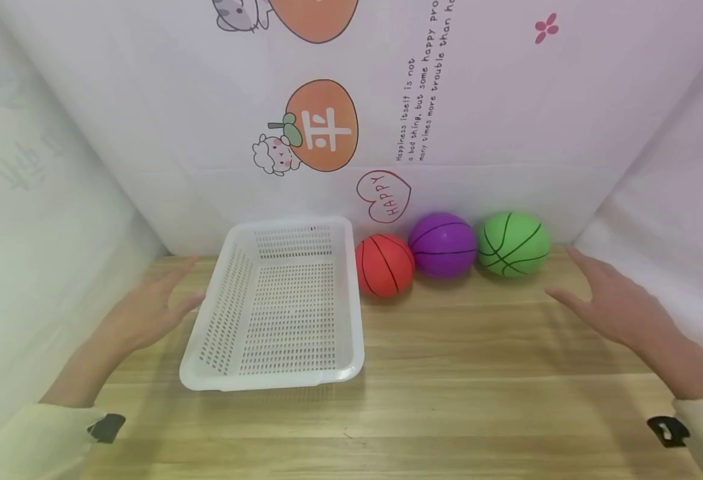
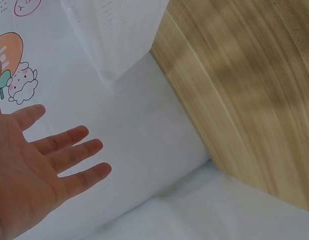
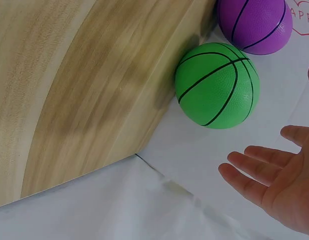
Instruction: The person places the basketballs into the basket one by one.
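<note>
A white perforated plastic basket (image 1: pixel 357 333) stands left of the middle on the table, with nothing inside it. To its right, along the back wall, sit a red ball (image 1: pixel 385 265), a purple ball (image 1: pixel 444 245) and a green ball (image 1: pixel 514 244), all with black basketball lines. My left hand (image 1: pixel 144 310) is held left of the basket, thumb close to its rim; in the left wrist view its fingers (image 2: pixel 74 155) are spread and hold nothing. My right hand (image 1: pixel 624 307) hovers right of the green ball, its fingers (image 3: pixel 264 170) straight and bare in the right wrist view.
The wood-grain table (image 1: pixel 477 387) spreads in front of the basket and balls. A white printed cloth (image 1: pixel 495 107) forms the back wall, and white cloth sides (image 1: pixel 45 220) close in on the left and right.
</note>
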Tool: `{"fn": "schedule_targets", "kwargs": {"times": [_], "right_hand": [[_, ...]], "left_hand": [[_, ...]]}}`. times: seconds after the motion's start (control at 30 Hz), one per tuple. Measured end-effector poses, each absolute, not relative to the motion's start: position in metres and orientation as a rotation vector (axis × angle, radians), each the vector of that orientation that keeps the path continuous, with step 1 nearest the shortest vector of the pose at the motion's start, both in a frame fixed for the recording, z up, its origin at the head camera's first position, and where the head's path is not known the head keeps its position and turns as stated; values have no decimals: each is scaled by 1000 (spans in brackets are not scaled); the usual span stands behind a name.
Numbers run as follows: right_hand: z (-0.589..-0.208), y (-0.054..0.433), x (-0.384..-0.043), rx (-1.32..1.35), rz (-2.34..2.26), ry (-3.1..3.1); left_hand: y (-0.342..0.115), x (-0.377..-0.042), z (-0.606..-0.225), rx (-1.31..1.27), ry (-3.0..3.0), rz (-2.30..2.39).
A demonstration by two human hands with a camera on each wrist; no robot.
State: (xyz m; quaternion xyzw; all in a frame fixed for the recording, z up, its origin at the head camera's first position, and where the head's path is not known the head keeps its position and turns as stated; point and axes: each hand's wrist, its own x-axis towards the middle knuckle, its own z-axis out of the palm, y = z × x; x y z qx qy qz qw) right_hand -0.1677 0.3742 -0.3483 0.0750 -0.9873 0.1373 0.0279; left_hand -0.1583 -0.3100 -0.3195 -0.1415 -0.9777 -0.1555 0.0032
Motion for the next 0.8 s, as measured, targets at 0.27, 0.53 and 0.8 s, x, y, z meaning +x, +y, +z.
{"fn": "schedule_targets", "kwargs": {"times": [0.27,0.53,0.8], "right_hand": [[-348,375,-171,267,447,-3025],[-352,377,-175,307,479,-2982],[-352,376,-176,324,504,-2968]], "left_hand": [[-312,-161,-319,-494,-3042,-542],[-316,-161,-322,-502,-3033,-607],[-314,-164,-322,-556,-3021,-681]]}}
